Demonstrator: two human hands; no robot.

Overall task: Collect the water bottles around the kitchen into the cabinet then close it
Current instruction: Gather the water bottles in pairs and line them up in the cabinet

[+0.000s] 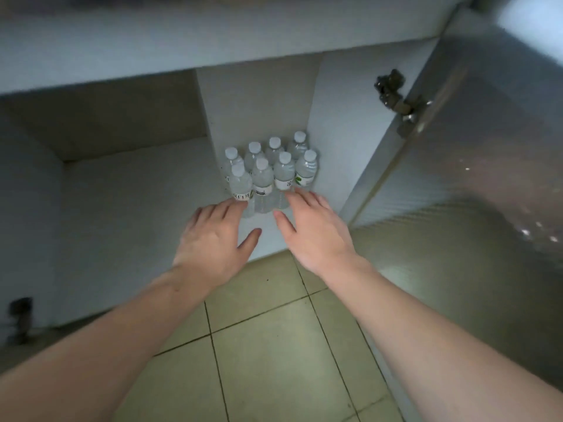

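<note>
Eight small clear plastic water bottles with white caps (269,173) are standing upright in two tight rows at the back right corner of the low white cabinet (137,190), packed against its right inner wall. The person is crouching in front of it, and both bare arms are reaching in over the shelf floor. The left hand (216,239) is lying spread, fingers straight and apart, with its fingertips at or just beside the front left bottle; whether it is touching I cannot tell. The right hand (313,229) is likewise spread flat and holding nothing, its fingertips lying just at the foot of the front row. Judging by this, the collecting part is looking finished or nearly so, since the bottles are sitting inside and neither hand is carrying one; whether more bottles are waiting elsewhere in the kitchen is not showing here. What is plainly left is the closing: the grey ribbed cabinet door (457,166) is hanging wide open on the right, its dark metal hinge (393,89) exposed. The cabinet floor is looking smooth and pale, the rest of it shadowed, and the room's floor of pale green square tiles (268,354) is running under the arms.
</note>
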